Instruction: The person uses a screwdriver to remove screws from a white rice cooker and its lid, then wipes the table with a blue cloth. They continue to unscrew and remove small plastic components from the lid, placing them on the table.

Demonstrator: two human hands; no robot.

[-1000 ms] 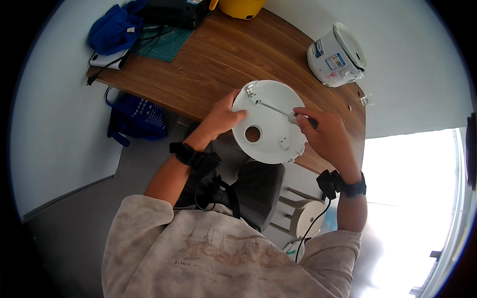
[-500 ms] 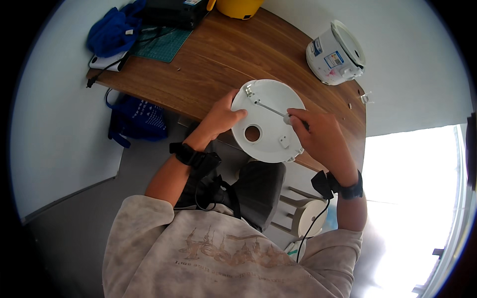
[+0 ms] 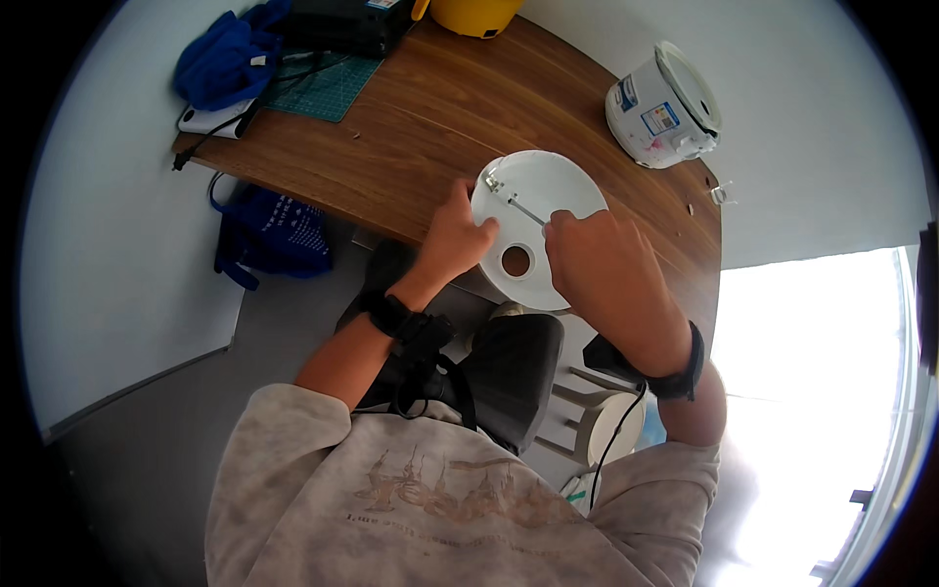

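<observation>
Head view: my left hand [image 3: 457,233] stays clamped on the white disc [image 3: 541,227] while my right hand [image 3: 599,262], gripping the thin metal rod [image 3: 525,208], has slid closer.

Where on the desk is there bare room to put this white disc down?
Bare wood lies mid-table, between the green mat, the white disc and the rice cooker. The far-left corner is crowded: blue cloth, black device, yellow tub.
</observation>
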